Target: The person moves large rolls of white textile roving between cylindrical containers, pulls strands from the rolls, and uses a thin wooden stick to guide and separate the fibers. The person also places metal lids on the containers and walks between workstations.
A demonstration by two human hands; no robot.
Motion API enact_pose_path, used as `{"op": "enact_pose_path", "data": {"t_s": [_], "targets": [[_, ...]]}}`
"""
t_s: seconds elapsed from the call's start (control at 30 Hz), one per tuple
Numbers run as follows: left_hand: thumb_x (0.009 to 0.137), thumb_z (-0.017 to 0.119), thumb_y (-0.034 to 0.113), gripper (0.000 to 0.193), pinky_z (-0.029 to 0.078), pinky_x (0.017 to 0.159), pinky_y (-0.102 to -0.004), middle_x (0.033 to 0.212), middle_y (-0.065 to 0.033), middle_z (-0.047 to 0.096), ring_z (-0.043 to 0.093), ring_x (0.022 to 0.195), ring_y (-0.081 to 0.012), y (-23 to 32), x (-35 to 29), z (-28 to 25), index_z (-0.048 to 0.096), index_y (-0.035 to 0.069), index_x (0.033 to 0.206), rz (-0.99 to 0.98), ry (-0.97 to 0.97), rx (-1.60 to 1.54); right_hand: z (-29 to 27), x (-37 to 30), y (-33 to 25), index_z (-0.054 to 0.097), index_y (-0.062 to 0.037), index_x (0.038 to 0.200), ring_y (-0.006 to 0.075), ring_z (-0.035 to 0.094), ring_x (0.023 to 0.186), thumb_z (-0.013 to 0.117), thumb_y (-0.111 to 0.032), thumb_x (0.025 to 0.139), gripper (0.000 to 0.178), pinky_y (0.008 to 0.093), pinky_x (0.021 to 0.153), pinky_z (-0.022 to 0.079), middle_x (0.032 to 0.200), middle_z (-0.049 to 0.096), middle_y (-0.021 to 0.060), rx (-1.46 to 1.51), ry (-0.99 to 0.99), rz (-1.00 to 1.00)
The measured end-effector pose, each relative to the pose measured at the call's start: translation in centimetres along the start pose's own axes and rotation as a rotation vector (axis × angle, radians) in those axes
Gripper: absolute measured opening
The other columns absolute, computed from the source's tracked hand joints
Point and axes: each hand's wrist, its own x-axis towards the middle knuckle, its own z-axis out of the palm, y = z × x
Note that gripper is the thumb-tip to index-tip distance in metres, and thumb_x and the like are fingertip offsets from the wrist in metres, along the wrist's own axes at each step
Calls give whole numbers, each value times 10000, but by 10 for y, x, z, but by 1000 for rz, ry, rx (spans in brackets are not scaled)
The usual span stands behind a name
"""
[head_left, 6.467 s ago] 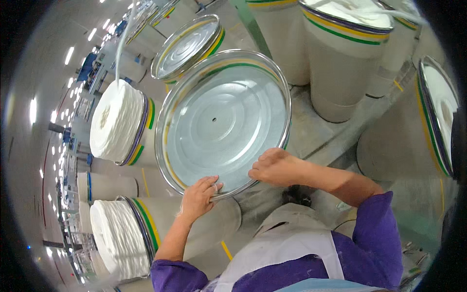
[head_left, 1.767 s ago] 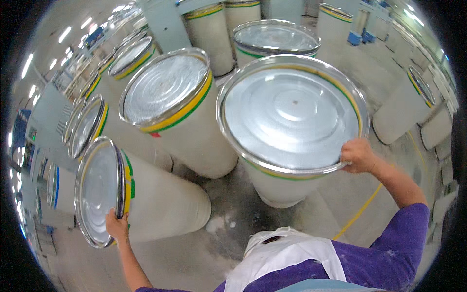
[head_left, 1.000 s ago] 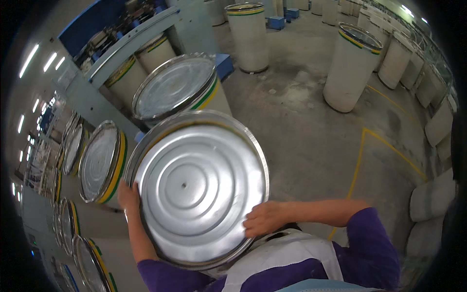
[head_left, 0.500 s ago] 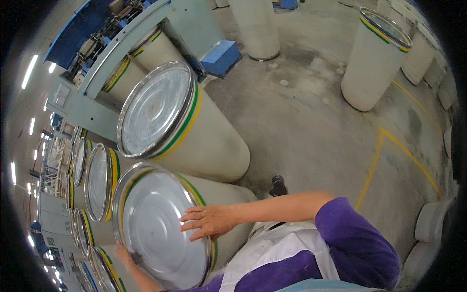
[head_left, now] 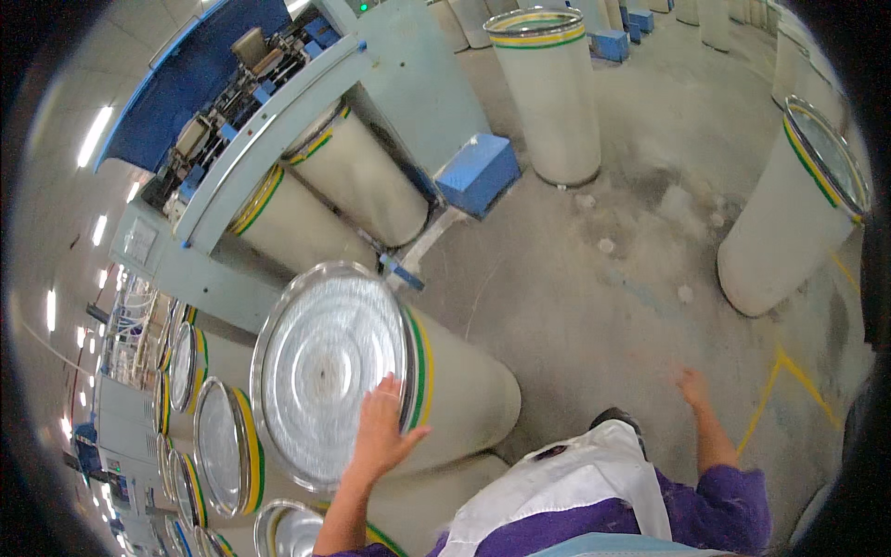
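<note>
My left hand (head_left: 382, 429) lies open at the near rim of a tall cream sliver can (head_left: 469, 390), its fingers on the silver round plate (head_left: 320, 371) in the can's top and its thumb spread. Green and yellow bands circle this can below its metal rim. My right hand (head_left: 692, 385) hangs over the floor on the right, somewhat blurred, with its fingers apart and nothing seen in it. Close to my body, a second can (head_left: 399, 506) is partly hidden by my left arm and apron.
Several more cans (head_left: 223, 446) stand in rows at the left. A pale green machine (head_left: 418, 102) has cans beneath it and a blue block (head_left: 478, 174) at its foot. Other cans stand at the far middle (head_left: 548, 102) and right (head_left: 789, 223). Yellow lines (head_left: 780, 357) mark the floor.
My right hand has left the nearer can's top and swung to the right. My left hand has moved onto the farther can. The view has shifted, so the cans sit lower in it.
</note>
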Motion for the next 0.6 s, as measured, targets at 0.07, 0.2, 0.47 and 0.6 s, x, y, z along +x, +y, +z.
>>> {"op": "enact_pose_path", "data": {"t_s": [0.07,0.2,0.47,0.6], "targets": [[770,735,266,721,290,1069,-484,1380,-265,387,371,1286,-403,1,63,10,401,-27,1338,-50,-12,-10,-38,8,105,627,-29,1133,354,589,1018,538,-215,869,335,454,879,453,1065,635,192,-16,437,232],[767,680,126,600,357,998,-477,1294,-238,456,443,1197,-399,-3,137,30,465,51,1322,-309,-66,81,-85,-1,206,576,-41,1178,324,568,1046,555,-214,868,356,442,885,447,1143,603,171,-765,-89,534],[709,685,77,591,448,783,-449,925,-167,612,589,891,-346,-39,292,44,543,90,1283,-602,137,47,-74,325,-17,631,4,935,308,603,911,518,-210,875,250,434,792,467,994,639,186,-986,-421,-103],[722,690,88,572,478,741,-428,909,-174,647,619,839,-349,-86,376,58,553,99,1277,-788,235,110,-65,543,-304,578,-20,1180,361,541,1123,522,-353,875,455,450,936,428,1203,582,209,-603,-166,-398]]}}
